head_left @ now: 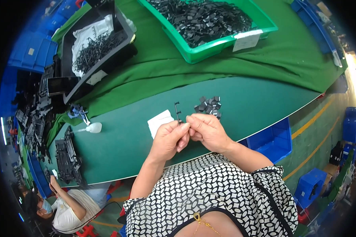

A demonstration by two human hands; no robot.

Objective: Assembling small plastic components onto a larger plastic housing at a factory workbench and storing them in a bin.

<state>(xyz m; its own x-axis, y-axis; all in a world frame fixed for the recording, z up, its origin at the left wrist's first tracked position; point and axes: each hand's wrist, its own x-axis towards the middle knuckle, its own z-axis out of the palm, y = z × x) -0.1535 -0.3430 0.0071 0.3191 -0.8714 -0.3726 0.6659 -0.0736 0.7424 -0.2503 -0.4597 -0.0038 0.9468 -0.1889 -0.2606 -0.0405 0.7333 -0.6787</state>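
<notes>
The left hand (168, 138) clamps thumb and fingertips on the lower end of the thin black part (178, 112), which stands out above the green tabletop (118, 152) between the white sheet (158, 121) and the pile of small black pieces (209, 106). The right hand (209, 130) has thumb and fingers pinched together at the same end; whether they grip a piece cannot be told. Work on this part appears unfinished, and loose stock remains in the pile, the black tray (106, 65) and the green bin (209, 53).

Free tabletop (261, 104) beside right hand (211, 132), black pieces (208, 106) ahead
</notes>
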